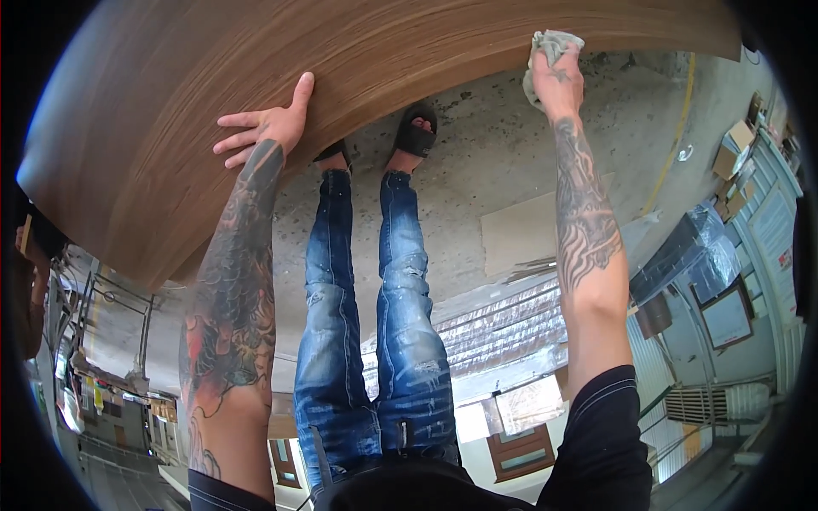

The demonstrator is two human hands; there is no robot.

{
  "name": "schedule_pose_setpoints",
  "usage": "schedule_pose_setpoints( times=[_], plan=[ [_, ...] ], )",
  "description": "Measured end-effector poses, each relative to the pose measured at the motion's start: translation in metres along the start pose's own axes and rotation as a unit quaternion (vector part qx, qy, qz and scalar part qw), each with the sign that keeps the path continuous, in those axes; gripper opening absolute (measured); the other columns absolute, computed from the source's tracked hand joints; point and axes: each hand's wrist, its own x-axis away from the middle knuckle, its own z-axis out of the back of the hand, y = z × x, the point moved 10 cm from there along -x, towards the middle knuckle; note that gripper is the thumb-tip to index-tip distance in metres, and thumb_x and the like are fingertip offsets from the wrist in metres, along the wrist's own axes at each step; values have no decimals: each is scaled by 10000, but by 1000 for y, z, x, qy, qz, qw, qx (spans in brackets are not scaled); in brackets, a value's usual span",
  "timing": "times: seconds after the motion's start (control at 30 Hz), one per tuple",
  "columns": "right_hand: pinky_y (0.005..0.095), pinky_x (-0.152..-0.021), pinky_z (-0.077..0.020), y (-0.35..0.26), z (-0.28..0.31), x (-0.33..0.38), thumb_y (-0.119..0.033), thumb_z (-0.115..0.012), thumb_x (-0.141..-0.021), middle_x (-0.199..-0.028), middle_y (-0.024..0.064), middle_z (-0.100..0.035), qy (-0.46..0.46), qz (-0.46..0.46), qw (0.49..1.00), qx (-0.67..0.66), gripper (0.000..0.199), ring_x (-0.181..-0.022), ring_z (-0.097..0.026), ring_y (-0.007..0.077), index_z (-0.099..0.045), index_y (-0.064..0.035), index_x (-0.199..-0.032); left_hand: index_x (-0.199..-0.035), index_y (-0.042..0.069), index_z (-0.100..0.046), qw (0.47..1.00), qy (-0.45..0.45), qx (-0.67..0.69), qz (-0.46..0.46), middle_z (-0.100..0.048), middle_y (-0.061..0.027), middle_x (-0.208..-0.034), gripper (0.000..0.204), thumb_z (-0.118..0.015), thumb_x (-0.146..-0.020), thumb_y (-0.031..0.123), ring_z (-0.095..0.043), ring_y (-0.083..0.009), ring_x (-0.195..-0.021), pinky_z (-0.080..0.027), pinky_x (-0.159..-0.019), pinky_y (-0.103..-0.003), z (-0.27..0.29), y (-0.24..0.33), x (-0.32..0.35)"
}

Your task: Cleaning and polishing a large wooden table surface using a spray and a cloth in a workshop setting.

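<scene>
A large brown wood-grain panel (196,77) fills the upper left and reaches across the top. My left hand (271,129) lies flat on it near its lower edge, fingers spread and thumb out. At the upper right my right hand (558,81) is closed round a crumpled pale grey cloth (558,41). The cloth is at the panel's near edge, and part of it hangs below my fist. Whether it presses on the panel's face or only its edge, I cannot tell.
My feet in black sandals (417,128) stand on a stained concrete floor (486,162) beside the panel. A flat cardboard sheet (532,226) lies on the floor. Cardboard boxes (734,149) and a plastic-wrapped item (694,251) are at the right. Another person's arm (34,277) shows at the left rim.
</scene>
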Motion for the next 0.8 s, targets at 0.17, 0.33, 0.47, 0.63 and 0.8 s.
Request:
schedule_pose_setpoints(
  times=[0.17, 0.33, 0.47, 0.63, 0.8],
  plan=[
    [448, -881, -514, -79, -55, 40, -325, -569, -874, -1152, 182, -622, -113, 152, 964, 189, 519, -1044, -625, 348, -445, -68, -1306, -1452, 14, 261, 999, 44, 22, 2, 277, -383, -1455, 1599, -551, -460, 970, 177, -606, -1351, -56, -1006, -775, 1, -19, -27],
    [452, -871, -511, -22, 9, -23, -295, -548, -882, -1120, 190, -638, -31, 10, 999, 40, 438, -967, -654, 356, -468, -66, -1247, -1462, 20, 243, 994, 104, 21, -7, 263, -386, -1459, 1604, -536, -442, 983, 181, -607, -1349, -53, -1002, -780, -3, -9, -21],
    [446, -879, -501, -68, -25, 28, -305, -566, -883, -1113, 200, -646, -50, 179, 972, 146, 449, -996, -644, 356, -466, -64, -1248, -1483, 48, 210, 999, 22, 30, 11, 210, -348, -1503, 1537, -637, -514, 889, 157, -575, -1376, -77, -1031, -754, 0, -4, 6],
    [434, -913, -462, -32, -7, -21, -360, -543, -904, -1137, 224, -628, -3, 13, 1000, 6, 556, -1075, -597, 387, -385, -72, -1353, -1466, 108, 271, 989, 142, 9, 36, 263, -293, -1512, 1522, -591, -509, 919, 165, -561, -1381, -96, -1070, -720, 11, -22, -20],
    [425, -916, -475, -140, -79, 77, -207, -585, -889, -1139, 169, -629, -201, 173, 943, 201, 357, -1049, -590, 370, -554, -105, -1230, -1506, 68, -15, 954, 10, 216, -206, -40, -313, -1524, 1272, -743, -651, 667, -83, -504, -1390, -240, -1033, -652, 36, 1, 27]
  ],
)
